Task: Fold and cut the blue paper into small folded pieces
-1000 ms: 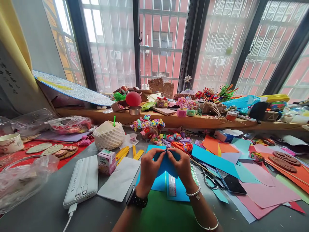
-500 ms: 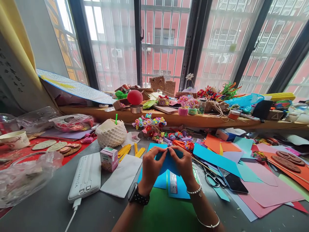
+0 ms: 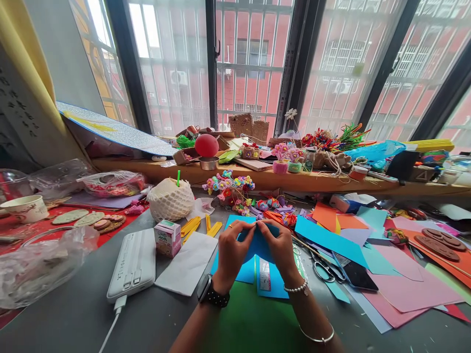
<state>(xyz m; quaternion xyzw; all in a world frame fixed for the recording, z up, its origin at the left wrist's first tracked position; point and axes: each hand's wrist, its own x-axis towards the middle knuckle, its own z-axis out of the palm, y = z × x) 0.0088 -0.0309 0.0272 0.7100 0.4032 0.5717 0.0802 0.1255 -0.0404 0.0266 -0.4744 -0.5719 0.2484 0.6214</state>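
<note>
Between my two hands is a piece of blue paper (image 3: 262, 244), held up over the table with its top edge pinched at the middle. My left hand (image 3: 234, 247) grips it between thumb and forefinger. The fingertips of my right hand (image 3: 275, 245) press the same spot, nearly touching the left ones. Under the hands lie more blue sheets (image 3: 245, 275) and a small clear ruler (image 3: 264, 275), on top of a green sheet or mat (image 3: 257, 323). Parts of the held paper are hidden behind my fingers.
Left are a white power bank (image 3: 132, 264) with a cable, a small drink carton (image 3: 168, 238), white paper (image 3: 189, 264) and a netted coconut (image 3: 171, 200). Right are scissors (image 3: 324, 270), a phone (image 3: 356, 273) and coloured paper (image 3: 412, 291). Yarn flowers (image 3: 228, 186) stand behind.
Both hands keep their pinch on the blue paper, with only a slight shift of the fingers. The whole view has moved a little.
</note>
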